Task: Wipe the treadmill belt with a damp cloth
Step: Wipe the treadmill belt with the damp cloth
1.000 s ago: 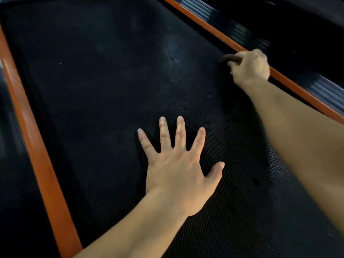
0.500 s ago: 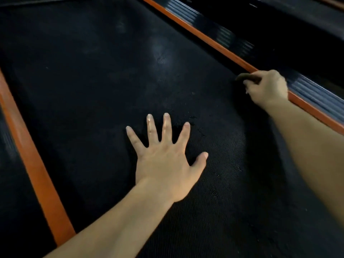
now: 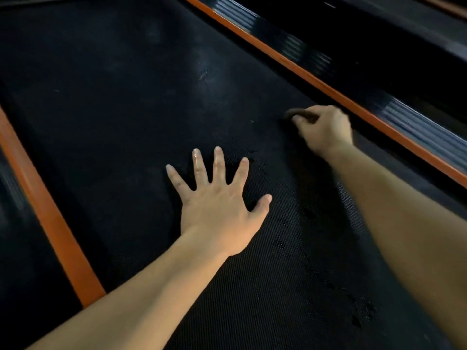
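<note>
1. at the bottom edge, two bare forearms reach in over the treadmill belt (image 3: 113, 127), a black surface with a fine dotted texture. the left arm comes from the lower left and the right arm from the right side.
2. toward the lower right of the belt, small dark specks (image 3: 364, 314) mark the texture. i cannot tell whether they are damp or dirt.
3. mid-belt, the left hand (image 3: 217, 210) lies flat and palm down, its fingers straight and spread wide, the thumb out to the right. it holds nothing.
4. farther up and to the right, the right hand (image 3: 326, 130), slightly blurred, has its fingers curled tight round a dark cloth (image 3: 297, 112). only a small wad shows past the knuckles, down against the belt near its right edge.
5. the left orange strip (image 3: 50, 215) and the right orange strip (image 3: 328, 89) border the belt.
6. beyond the right strip runs a ribbed side rail (image 3: 417, 122), catching some light.
</note>
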A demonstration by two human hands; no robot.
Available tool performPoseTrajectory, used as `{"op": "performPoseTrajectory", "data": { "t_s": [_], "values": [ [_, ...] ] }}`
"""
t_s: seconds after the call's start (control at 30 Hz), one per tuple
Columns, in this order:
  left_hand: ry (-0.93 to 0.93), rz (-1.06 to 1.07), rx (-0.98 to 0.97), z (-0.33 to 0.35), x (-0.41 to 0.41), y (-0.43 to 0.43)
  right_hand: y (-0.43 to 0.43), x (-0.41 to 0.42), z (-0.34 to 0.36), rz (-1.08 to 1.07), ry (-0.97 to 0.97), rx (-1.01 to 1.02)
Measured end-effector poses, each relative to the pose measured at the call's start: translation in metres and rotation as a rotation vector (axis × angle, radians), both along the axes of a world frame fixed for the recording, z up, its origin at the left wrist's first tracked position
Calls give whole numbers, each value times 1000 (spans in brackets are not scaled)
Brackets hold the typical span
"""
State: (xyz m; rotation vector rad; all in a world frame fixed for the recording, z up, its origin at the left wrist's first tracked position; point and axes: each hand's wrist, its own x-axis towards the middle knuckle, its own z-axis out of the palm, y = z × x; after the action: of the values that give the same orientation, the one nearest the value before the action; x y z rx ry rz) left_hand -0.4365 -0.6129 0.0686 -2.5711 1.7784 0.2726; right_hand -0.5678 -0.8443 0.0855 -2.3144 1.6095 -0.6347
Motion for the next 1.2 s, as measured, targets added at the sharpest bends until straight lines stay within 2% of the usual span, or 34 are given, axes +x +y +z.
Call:
{"op": "performPoseTrajectory", "data": {
  "t_s": [0.1,0.17,0.27,0.3,0.33,0.43,0.5,0.53,0.67,0.7,0.73,0.87,0.9,0.97,1.1,1.13,1.2],
  "values": [
    [15,6,-4,1,1,0,34,4,1,220,57,1],
    [12,1,-6,2,0,0,21,-1,8,124,92,-37],
    [16,-5,-12,1,1,1,-2,4,9,-164,71,-71],
    [23,-6,-13,1,2,0,1,11,7,-172,68,-100],
    [29,-10,-12,1,2,0,11,18,4,-135,66,-92],
    [32,-37,-1,1,4,3,58,30,-4,185,13,-10],
    [38,-79,8,4,8,5,74,25,-1,326,47,-23],
    [42,-105,18,5,10,7,69,22,2,318,71,-33],
    [54,-100,36,14,13,27,41,17,12,-50,-1,11],
    [62,-69,50,16,10,35,47,21,10,-67,-15,-6],
    [77,-32,68,18,5,45,60,29,8,-19,-24,-16],
    [106,89,129,19,-15,88,136,38,-1,453,-14,7],
    [106,105,136,20,-17,96,139,36,1,510,-7,-1],
    [108,119,145,19,-18,108,121,36,5,446,3,-11],
    [105,105,131,16,-15,115,78,52,6,57,-40,-22],
    [106,103,130,16,-15,115,86,59,4,67,-42,-35],
    [111,97,122,15,-15,115,119,67,-3,251,-56,-21]
  ]
}}
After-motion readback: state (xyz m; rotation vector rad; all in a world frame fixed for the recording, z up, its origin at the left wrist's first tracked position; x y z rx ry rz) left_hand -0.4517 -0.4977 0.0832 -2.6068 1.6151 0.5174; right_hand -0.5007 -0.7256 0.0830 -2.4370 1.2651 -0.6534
